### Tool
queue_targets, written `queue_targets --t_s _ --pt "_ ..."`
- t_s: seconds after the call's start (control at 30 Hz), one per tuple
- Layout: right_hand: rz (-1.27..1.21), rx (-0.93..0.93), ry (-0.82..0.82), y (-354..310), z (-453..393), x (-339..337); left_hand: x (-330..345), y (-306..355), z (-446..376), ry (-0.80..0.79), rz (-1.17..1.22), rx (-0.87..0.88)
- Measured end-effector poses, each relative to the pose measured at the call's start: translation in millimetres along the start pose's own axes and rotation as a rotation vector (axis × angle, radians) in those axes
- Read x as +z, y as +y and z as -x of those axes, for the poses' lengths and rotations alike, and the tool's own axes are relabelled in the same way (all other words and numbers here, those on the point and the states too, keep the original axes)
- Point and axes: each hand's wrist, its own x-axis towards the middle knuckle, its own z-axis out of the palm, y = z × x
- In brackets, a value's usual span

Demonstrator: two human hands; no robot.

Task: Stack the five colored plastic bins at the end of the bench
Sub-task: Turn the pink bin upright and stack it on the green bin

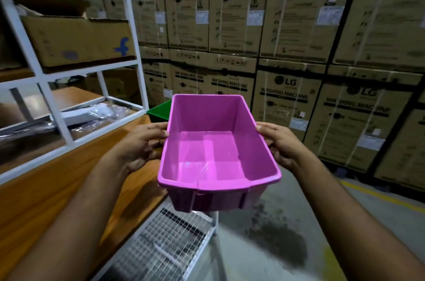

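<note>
The left hand (142, 142) and right hand (279, 142) clamp the long side rims of the pink bin (216, 154) — thumbs hooked over the edges — holding it level in the air past the desk (57, 188) edge. Its long axis runs away from the person, toward the green bin (159, 111) just beyond its far left corner, nearer the left hand. The next move probably goes forward-left.

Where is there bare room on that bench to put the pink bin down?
The wooden benchtop is bare between the white shelf frame and its near edge, under the left hand. Farther along, a green bin fills the end. The pink bin hides the rest.
</note>
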Motion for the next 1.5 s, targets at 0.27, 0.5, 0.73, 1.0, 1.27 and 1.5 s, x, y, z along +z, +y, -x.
queue_targets --t_s 0.27,0.5,0.73,1.0,1.27,1.5 --pt "-0.030 -0.003 -0.051 -35.1 -156.2 10.2 -7.2 32.9 -119.6 0.131 0.043 0.055" --pt "-0.041 0.053 -0.216 -32.9 -284.9 33.4 -29.5 33.7 -188.5 0.310 0.060 0.094" --pt "0.021 0.151 -0.511 -30.7 -400.9 53.9 -29.6 22.5 -228.6 0.539 0.108 0.148" --pt "0.062 0.193 -0.731 -36.2 -469.3 57.5 0.7 14.5 -259.8 0.766 0.094 0.192" --pt "0.057 0.242 -0.833 -34.7 -504.0 48.7 21.3 11.8 -282.3 0.847 0.125 0.204" --pt "0.027 0.296 -0.911 -50.2 -518.4 39.9 27.3 13.0 -295.9 0.864 0.157 0.178"
